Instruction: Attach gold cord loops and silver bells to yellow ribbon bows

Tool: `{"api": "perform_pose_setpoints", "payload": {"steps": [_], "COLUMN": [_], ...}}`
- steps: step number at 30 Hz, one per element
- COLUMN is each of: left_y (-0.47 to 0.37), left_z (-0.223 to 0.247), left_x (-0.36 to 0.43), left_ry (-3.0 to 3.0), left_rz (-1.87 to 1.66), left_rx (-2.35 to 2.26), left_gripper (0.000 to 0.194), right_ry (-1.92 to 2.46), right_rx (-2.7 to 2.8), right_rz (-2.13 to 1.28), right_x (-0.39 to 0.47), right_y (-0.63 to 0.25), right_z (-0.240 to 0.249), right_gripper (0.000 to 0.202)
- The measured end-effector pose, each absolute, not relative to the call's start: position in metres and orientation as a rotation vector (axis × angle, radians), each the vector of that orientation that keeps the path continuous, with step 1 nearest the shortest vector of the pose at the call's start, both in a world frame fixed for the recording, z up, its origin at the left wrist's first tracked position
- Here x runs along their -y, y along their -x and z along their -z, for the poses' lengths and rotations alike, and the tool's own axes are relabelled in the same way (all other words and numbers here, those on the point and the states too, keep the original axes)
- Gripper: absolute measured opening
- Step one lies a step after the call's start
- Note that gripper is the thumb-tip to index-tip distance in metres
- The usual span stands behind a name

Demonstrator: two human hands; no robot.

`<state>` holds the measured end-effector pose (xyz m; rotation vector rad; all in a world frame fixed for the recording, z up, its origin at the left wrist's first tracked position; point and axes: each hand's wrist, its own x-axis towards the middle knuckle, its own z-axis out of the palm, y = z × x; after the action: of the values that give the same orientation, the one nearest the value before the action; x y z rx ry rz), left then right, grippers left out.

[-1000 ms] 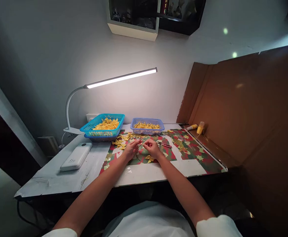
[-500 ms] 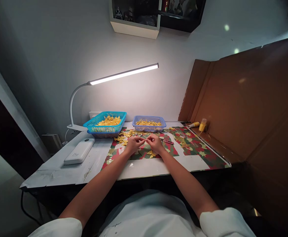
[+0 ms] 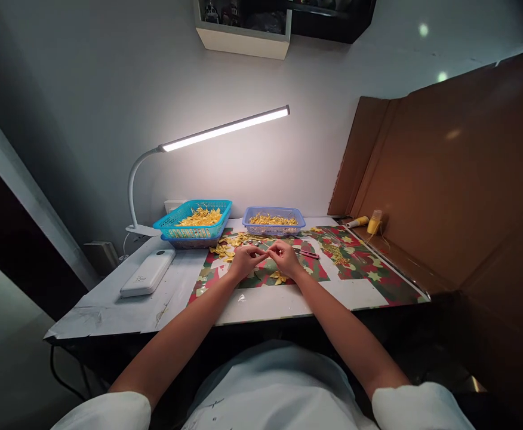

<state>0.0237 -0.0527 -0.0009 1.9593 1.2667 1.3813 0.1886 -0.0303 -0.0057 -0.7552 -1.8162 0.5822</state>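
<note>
In the head view: yellow bow (image 3: 279,278) on the patterned cover (image 3: 360,270), just at the near side of the right hand (image 3: 285,259). Opposite, left hand (image 3: 246,261), fingertips of both bent together and almost meeting; whether grasping something, too small to tell. Compared with one second ago: left fingers less stretched, more bent; bow still near right hand.

A head-worn camera looks forward and down across a table (image 3: 109,313) from outside its near edge, the wearer's shirt (image 3: 270,391) close below the lens, left hand (image 3: 245,261) and right hand (image 3: 285,259) farther off; the wide view reaches the wall (image 3: 324,134) behind the far edge.
</note>
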Motion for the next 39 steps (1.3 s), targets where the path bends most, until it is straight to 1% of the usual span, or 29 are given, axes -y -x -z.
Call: {"api": "perform_pose_setpoints", "payload": {"steps": [4,8,10,14,17,21,24,26,29,32,34,39], "left_y": [-0.025,-0.024,-0.022,-0.022,-0.027,-0.033,-0.033,-0.030,-0.026,-0.025,-0.026,-0.028], "left_z": [0.003,0.005,0.004,0.001,0.001,0.000,-0.002,-0.003,-0.002,0.001,0.003,0.007], "left_x": [0.049,0.044,0.043,0.046,0.049,0.050,0.046,0.042,0.040,0.040,0.042,0.046], "left_ry": [-1.747,-1.404,-1.322,-1.429,-1.580,-1.594,-1.322,-1.132,-1.003,-1.056,-1.201,-1.612], "left_rz": [-1.321,-1.284,-1.291,-1.332,-1.238,-1.107,-1.226,-1.318,-1.367,-1.352,-1.323,-1.259], "left_rx": [-1.191,-1.128,-1.095,-1.072,-1.031,-0.948,-0.892,-0.856,-0.867,-0.975,-1.089,-1.245], "left_gripper": [0.033,0.040,0.042,0.046,0.053,0.048,0.048,0.045,0.040,0.045,0.046,0.039], "right_ry": [0.794,0.831,0.861,0.865,0.802,0.781,0.827,0.823,0.772,0.748,0.742,0.725], "right_rx": [1.746,1.627,1.586,1.592,1.644,1.656,1.615,1.646,1.747,1.782,1.792,1.868], "right_rz": [-0.686,-0.786,-0.814,-0.814,-0.821,-0.833,-0.786,-0.764,-0.731,-0.680,-0.627,-0.534], "right_x": [0.029,0.028,0.028,0.030,0.031,0.030,0.029,0.029,0.031,0.032,0.032,0.032], "right_y": [-0.189,-0.193,-0.196,-0.198,-0.197,-0.197,-0.197,-0.196,-0.194,-0.192,-0.193,-0.193], "right_z": [0.004,0.001,0.000,-0.003,-0.004,-0.002,0.000,0.000,0.000,0.000,0.000,0.002], "right_gripper": [0.019,0.023,0.024,0.024,0.026,0.027,0.025,0.023,0.021,0.021,0.021,0.018]}}
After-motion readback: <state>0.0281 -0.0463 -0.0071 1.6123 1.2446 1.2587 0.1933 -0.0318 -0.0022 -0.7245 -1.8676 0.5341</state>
